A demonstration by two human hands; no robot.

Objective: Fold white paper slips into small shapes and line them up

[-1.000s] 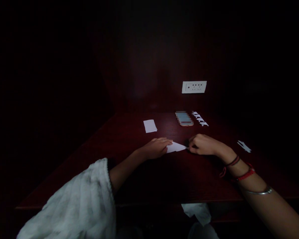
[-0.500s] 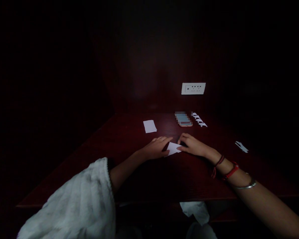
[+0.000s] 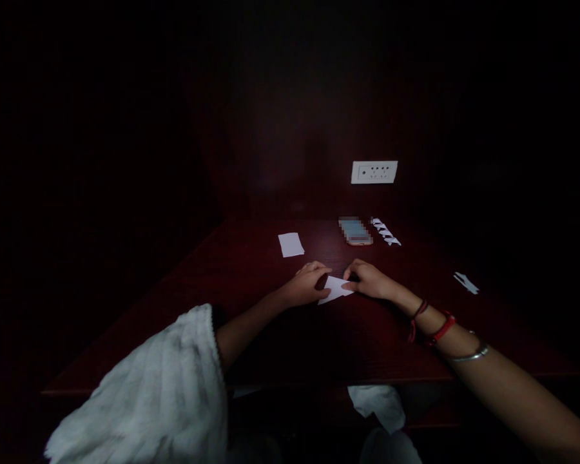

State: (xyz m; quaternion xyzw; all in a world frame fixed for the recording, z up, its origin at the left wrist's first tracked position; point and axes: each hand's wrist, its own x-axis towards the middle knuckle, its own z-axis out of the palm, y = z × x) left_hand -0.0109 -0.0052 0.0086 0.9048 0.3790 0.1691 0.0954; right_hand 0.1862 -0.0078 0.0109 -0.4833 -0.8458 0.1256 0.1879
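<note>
A small folded piece of white paper (image 3: pixel 336 289) lies on the dark red table in front of me, its outline pointed. My left hand (image 3: pixel 307 284) is at the paper's left side, thumb pressing on it and the fingers curved over its far edge. At the right corner, my right hand (image 3: pixel 368 279) grips the same sheet between thumb and bent forefinger. Both hands rest low, close to the tabletop.
Beyond my left hand is a stack of white paper (image 3: pixel 290 245). A phone (image 3: pixel 355 231) lies farther back, beside a row of folded white paper pieces (image 3: pixel 385 232). Paper strips (image 3: pixel 466 283) lie at right. A socket panel (image 3: pixel 374 172) is on the wall.
The fingers of my left hand have drawn in and curled a little. My right hand keeps its hold on the paper, which has barely moved. The view has shifted slightly.
</note>
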